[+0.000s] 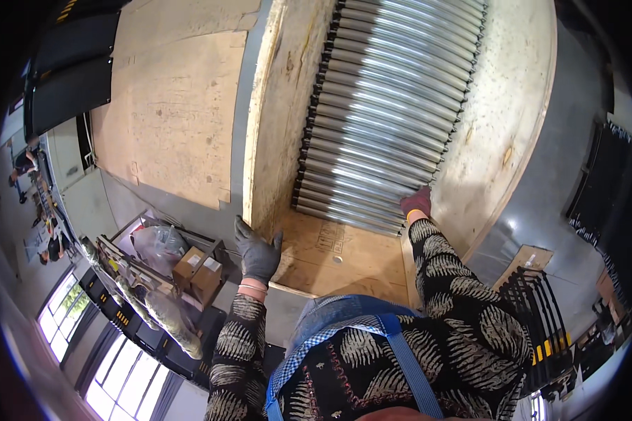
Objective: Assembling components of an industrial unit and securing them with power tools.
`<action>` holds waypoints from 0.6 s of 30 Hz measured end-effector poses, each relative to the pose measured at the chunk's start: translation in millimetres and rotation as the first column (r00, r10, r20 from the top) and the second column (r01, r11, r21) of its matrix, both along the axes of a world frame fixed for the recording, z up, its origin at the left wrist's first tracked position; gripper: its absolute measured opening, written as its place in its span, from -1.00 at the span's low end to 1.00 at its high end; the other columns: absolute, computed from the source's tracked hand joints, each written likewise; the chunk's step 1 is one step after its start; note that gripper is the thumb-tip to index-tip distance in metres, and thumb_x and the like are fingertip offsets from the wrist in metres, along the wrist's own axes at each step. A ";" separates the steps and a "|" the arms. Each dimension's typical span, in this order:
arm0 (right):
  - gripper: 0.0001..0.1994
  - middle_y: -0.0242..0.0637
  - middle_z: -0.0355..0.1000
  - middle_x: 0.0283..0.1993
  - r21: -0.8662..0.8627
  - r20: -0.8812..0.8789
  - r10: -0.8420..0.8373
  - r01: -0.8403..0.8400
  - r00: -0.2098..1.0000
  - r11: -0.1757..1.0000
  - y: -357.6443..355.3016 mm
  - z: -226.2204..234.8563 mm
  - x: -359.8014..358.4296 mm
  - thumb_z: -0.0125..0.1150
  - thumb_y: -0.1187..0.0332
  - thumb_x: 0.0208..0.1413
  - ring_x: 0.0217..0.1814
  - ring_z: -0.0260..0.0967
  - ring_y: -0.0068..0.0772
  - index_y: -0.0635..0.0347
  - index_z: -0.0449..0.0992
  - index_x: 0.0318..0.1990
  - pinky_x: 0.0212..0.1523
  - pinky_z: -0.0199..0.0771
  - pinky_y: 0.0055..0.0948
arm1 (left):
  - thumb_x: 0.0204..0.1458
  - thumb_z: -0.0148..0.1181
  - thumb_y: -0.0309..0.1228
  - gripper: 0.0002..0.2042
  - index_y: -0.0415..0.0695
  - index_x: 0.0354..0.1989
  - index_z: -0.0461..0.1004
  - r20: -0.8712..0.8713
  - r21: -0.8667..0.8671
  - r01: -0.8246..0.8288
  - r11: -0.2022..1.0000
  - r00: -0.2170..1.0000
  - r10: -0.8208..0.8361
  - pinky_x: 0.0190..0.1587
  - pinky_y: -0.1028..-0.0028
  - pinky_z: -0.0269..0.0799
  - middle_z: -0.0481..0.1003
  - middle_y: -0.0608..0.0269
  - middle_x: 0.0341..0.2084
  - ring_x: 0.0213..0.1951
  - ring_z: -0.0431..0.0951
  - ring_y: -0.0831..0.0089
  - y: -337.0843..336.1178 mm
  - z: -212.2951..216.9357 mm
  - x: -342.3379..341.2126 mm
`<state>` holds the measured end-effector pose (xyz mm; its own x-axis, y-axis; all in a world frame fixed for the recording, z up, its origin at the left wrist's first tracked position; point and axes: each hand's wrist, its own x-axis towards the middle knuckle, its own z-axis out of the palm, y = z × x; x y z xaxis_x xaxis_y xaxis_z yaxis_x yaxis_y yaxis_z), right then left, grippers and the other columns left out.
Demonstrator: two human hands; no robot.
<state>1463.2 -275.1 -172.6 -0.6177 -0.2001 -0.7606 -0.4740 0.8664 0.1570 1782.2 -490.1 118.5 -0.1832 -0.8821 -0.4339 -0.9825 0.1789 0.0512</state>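
"As the person (pixel 358 351) leans over the crate (pixel 288 105), where are the hands?"

"The left hand (pixel 258 256) is spread against the near end of the crate's left wall, probably for balance. The right hand (pixel 416 202) is at the near right end of the rollers (pixel 386 105) inside the crate, fingers curled; I cannot tell whether it grips one."

"Why do the rollers lie so?"

"Side by side across the crate, likely to keep them in order."

"Open room?"

"A bare panel (pixel 372 274) at the crate's near end, and floor (pixel 562 175) right of the crate."
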 end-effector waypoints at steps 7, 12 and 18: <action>-0.41 -0.17 0.45 0.04 0.217 0.610 0.342 -0.565 0.715 0.796 -67.8 133.9 20.8 0.15 -0.04 -0.08 -0.01 0.46 -0.26 0.12 0.45 0.07 -0.06 0.45 -0.25 | -0.13 0.27 -0.09 0.04 -0.51 0.27 -0.31 0.055 -0.001 0.033 0.999 0.998 -0.033 0.24 0.08 0.00 -0.03 -0.43 0.18 0.17 0.06 -0.25 3.4 4.1 11.2; -0.49 -0.19 0.52 -0.24 -0.010 0.846 0.255 -0.464 0.468 0.886 -56.5 159.4 52.4 0.21 -0.01 -0.09 -0.42 0.48 -0.35 0.22 0.50 -0.09 -0.34 0.51 -0.32 | -0.14 0.27 -0.13 0.00 -0.41 0.30 -0.28 -0.032 0.123 -0.156 0.980 0.986 0.161 0.26 0.09 -0.03 0.00 -0.36 0.20 0.20 0.04 -0.20 -7.4 10.8 -8.2; -0.70 -0.24 0.41 -0.44 0.332 0.898 -0.426 0.463 0.111 0.822 -40.3 221.1 115.4 0.13 0.09 0.01 -0.54 0.36 -0.29 0.18 0.44 -0.41 -0.32 0.48 -0.11 | -0.10 0.21 -0.19 -0.19 -0.19 0.32 -0.04 -0.045 -0.066 0.001 0.998 0.999 -0.004 0.31 0.08 -0.11 0.12 -0.04 0.22 0.28 -0.03 -0.12 -2.2 33.5 30.6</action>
<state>1578.5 -315.3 48.5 0.5072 -0.1894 -0.8407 0.2105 0.9732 -0.0923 1812.7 -492.4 152.0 -0.2033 -0.9080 -0.3664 -0.9791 0.1857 0.0830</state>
